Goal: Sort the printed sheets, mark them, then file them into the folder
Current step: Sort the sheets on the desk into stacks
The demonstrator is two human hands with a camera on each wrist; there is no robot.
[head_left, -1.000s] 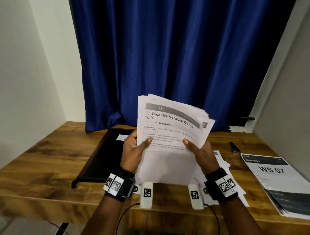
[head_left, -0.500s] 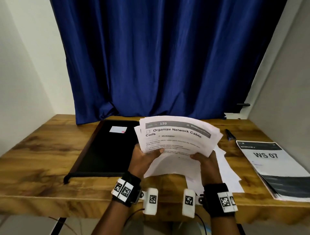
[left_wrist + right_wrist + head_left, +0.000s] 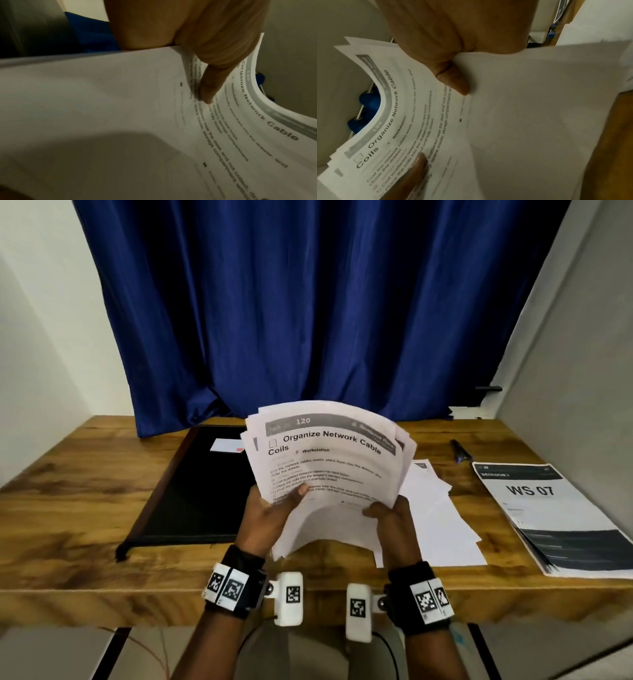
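Note:
Both hands hold a fanned stack of printed sheets point(image 3: 329, 460) above the wooden desk, its top page headed "Organize Network Cable Coils". My left hand point(image 3: 270, 515) grips the stack's left edge, thumb pressed on the text point(image 3: 207, 92). My right hand point(image 3: 390, 515) pinches the lower right edge, thumb on top point(image 3: 455, 81). The same stack point(image 3: 171, 128) fills the left wrist view and the stack point(image 3: 505, 115) fills the right wrist view. A black folder point(image 3: 198, 487) lies shut on the desk to the left. A dark pen point(image 3: 460, 451) lies at the back right.
Loose white sheets point(image 3: 442, 529) lie on the desk point(image 3: 68, 508) under and right of my hands. A pile headed "WS 07" point(image 3: 548, 508) sits at the right edge. A small white label point(image 3: 226, 445) lies on the folder. A blue curtain point(image 3: 308, 302) hangs behind.
The stack and both hands came down from an upright pose to a lower, flatter tilt over the desk. The head view tipped downward. Both grips stay the same.

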